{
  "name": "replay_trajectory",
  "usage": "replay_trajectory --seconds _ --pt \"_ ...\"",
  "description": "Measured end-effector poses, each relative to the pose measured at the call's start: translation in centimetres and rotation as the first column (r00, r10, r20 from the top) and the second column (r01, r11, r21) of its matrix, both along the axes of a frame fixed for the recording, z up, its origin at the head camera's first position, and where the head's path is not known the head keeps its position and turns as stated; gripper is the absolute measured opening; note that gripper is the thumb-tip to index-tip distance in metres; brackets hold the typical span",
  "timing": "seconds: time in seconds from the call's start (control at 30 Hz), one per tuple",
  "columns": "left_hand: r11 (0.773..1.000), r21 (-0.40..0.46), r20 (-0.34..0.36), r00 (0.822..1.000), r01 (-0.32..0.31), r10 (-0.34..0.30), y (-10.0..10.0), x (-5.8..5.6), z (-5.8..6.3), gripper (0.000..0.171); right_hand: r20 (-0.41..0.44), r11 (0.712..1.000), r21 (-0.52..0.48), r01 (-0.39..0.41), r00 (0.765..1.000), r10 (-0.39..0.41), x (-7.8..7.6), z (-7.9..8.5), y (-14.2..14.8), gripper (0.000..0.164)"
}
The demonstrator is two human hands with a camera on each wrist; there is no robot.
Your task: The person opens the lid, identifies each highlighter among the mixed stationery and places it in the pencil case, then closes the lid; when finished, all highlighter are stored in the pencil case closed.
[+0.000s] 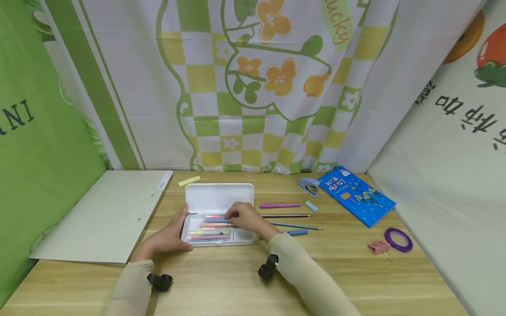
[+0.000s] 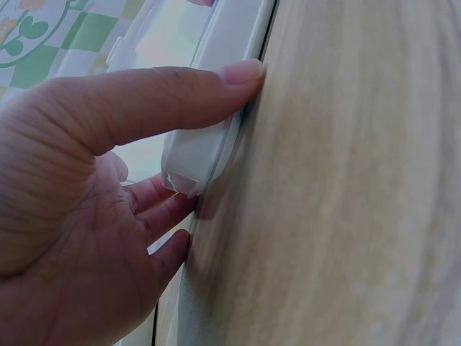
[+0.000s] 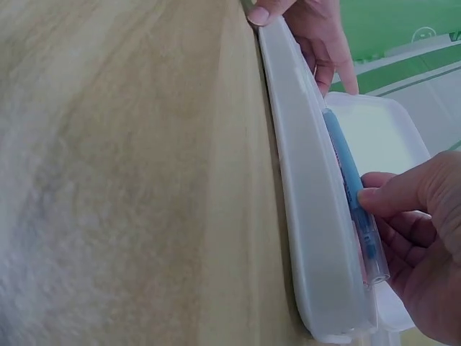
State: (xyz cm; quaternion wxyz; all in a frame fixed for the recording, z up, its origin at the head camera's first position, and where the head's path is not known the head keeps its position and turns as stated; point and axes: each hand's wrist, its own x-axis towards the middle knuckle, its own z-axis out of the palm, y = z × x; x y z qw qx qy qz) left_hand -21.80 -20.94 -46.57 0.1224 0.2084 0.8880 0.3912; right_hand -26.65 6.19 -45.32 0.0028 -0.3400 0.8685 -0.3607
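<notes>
A white pencil case [image 1: 219,195] lies on the table with its lid raised at the back. My left hand [image 1: 168,235] holds the case's left end, the thumb at the front side and the fingers around the end. Inside the tray are several pens and highlighters [image 1: 209,235] with pink, yellow and orange parts. My right hand [image 1: 248,217] pinches a blue pen [image 3: 346,162] with a clear end between thumb and fingers, just over the open tray. The right wrist view shows the pen lying lengthwise along the case.
Right of the case lie a purple pen [image 1: 280,205], two pencils [image 1: 296,225], a blue pen [image 1: 297,232] and an eraser [image 1: 311,206]. Farther right are a stapler [image 1: 309,186], blue book [image 1: 357,196], purple tape [image 1: 398,239] and binder clip [image 1: 378,247]. A board [image 1: 106,215] lies left.
</notes>
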Motion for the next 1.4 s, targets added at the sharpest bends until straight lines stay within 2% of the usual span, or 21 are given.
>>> replay_trajectory --seconds 0.13,0.23,0.4,0.57,0.77,0.87,1.0,1.1,1.27,1.4 --pt "1.000 0.000 -0.002 1.000 -0.002 0.002 -0.1 -0.1 0.0 0.128 -0.027 1.000 0.003 -0.017 0.999 0.017 0.0 0.0 0.0 0.008" --pt "1.000 -0.002 -0.003 1.000 -0.002 0.002 -0.1 0.0 0.0 0.128 -0.001 1.000 -0.012 -0.025 1.000 0.025 -0.2 -0.2 0.2 0.009" --pt "1.000 -0.008 -0.001 1.000 -0.001 0.001 0.0 0.0 0.0 0.127 0.132 0.998 -0.066 0.014 0.991 -0.005 -0.2 0.1 1.5 0.011" --pt "1.000 -0.008 0.002 1.000 -0.001 0.001 0.1 0.0 0.2 0.127 0.225 0.990 -0.140 0.017 0.974 0.015 0.3 1.5 3.8 0.014" --pt "1.000 -0.011 0.003 1.000 -0.002 0.002 0.1 0.0 0.2 0.127 0.320 0.982 -0.191 0.014 0.946 0.048 2.2 3.0 7.7 0.019" --pt "1.000 -0.013 0.002 1.000 -0.003 0.003 0.0 0.1 0.1 0.127 0.310 0.986 -0.166 -0.012 0.948 0.064 3.2 3.1 9.9 0.018" --pt "1.000 -0.008 0.008 1.000 -0.009 0.009 0.0 0.2 0.2 0.127 0.273 0.994 -0.092 -0.051 0.959 0.075 4.5 2.5 12.7 0.018" --pt "1.000 -0.005 0.011 1.000 -0.012 0.012 0.0 0.2 0.2 0.127 0.285 0.998 -0.037 -0.048 0.957 0.057 5.5 1.9 14.6 0.017" --pt "1.000 -0.003 0.003 1.000 -0.003 0.003 0.0 0.2 0.1 0.127 0.370 1.000 0.024 -0.003 0.929 -0.006 7.2 1.0 17.1 0.019" --pt "1.000 -0.006 0.005 1.000 -0.005 0.005 0.0 0.1 0.1 0.127 0.393 1.000 -0.005 0.003 0.919 -0.001 8.1 0.3 18.3 0.019"
